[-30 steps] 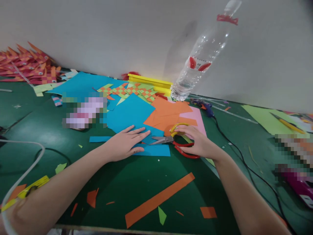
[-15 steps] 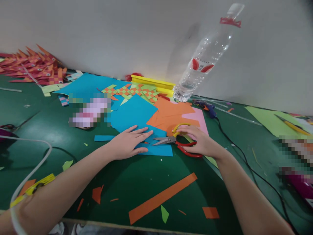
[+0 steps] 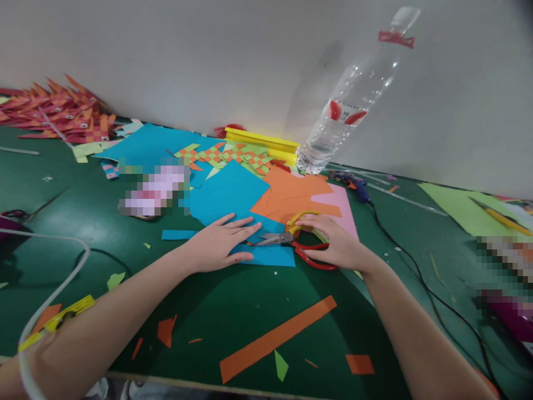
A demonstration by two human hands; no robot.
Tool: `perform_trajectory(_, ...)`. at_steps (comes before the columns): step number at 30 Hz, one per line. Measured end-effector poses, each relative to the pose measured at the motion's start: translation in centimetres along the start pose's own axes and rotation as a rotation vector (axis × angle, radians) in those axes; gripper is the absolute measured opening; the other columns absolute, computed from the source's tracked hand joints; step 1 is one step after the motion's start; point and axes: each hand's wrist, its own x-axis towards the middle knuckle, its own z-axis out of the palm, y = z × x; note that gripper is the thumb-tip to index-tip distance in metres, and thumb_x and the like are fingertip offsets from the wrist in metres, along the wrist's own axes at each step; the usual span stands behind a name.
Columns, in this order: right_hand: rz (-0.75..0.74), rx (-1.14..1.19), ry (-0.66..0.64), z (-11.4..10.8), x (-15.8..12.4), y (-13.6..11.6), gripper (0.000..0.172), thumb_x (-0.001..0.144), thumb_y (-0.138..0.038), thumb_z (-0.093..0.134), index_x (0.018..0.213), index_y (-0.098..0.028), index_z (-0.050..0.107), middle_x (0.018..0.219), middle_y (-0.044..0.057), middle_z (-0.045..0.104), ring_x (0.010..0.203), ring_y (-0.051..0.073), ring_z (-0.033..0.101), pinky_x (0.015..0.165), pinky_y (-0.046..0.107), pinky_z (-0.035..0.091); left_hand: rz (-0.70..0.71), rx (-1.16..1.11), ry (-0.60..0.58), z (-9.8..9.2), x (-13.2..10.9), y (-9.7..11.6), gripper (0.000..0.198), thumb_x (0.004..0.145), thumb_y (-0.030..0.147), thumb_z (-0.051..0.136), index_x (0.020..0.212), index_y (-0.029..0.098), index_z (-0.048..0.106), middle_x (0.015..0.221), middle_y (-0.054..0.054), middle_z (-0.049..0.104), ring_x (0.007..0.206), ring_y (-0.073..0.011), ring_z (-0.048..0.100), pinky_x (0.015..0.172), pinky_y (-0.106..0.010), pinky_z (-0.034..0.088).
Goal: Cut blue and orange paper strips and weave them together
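Note:
My left hand [image 3: 225, 241] lies flat with fingers stretched out, pressing on the blue paper. Under and beside it are a blue strip [image 3: 272, 256] near the front and a larger blue sheet [image 3: 231, 191] behind. My right hand [image 3: 333, 244] grips a pair of scissors [image 3: 287, 238] with one yellow and one red handle. Their blades are parted and point left toward my left fingers, over the blue paper; whether paper sits between the blades I cannot tell. A narrow blue strip end [image 3: 175, 235] sticks out left of my left hand.
Orange sheets [image 3: 291, 194] and a pink sheet [image 3: 343, 203] lie behind the scissors. A tilted plastic bottle [image 3: 345, 111] stands by the wall. An orange strip [image 3: 277, 340] lies in front. A black cord [image 3: 410, 261] crosses the right; woven paper pieces [image 3: 62, 114] pile up far left.
My right hand has moved the scissors a little left, so the blades reach closer to my left fingers. My left hand and the paper have stayed in place.

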Motion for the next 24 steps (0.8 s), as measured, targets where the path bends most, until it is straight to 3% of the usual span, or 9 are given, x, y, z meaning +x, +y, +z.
perform_trajectory(18,0.021,0.056,-0.048,-0.1,0.3,-1.8,0.042,0.078,-0.036,0.066,0.117,-0.028,0.056,0.123,0.008,0.063,0.122,0.03,0.052,0.101,0.052,0.042,0.003,-0.022,-0.013,-0.3,0.0,0.2,0.072,0.095,0.064,0.025,0.152,0.021,0.018,0.153,-0.006,0.032,0.145,-0.0221,0.019,0.117,-0.043,0.008)
perform_trajectory(24,0.029,0.003,0.001,0.2,0.5,-2.5,0.038,0.076,-0.036,0.066,0.113,-0.027,0.057,0.121,0.008,0.064,0.121,0.032,0.053,0.099,0.052,0.042,-0.003,-0.045,-0.003,-0.4,0.0,0.2,0.069,0.096,0.063,0.024,0.151,0.022,0.02,0.153,-0.006,0.032,0.144,-0.0216,0.02,0.117,-0.042,0.009)
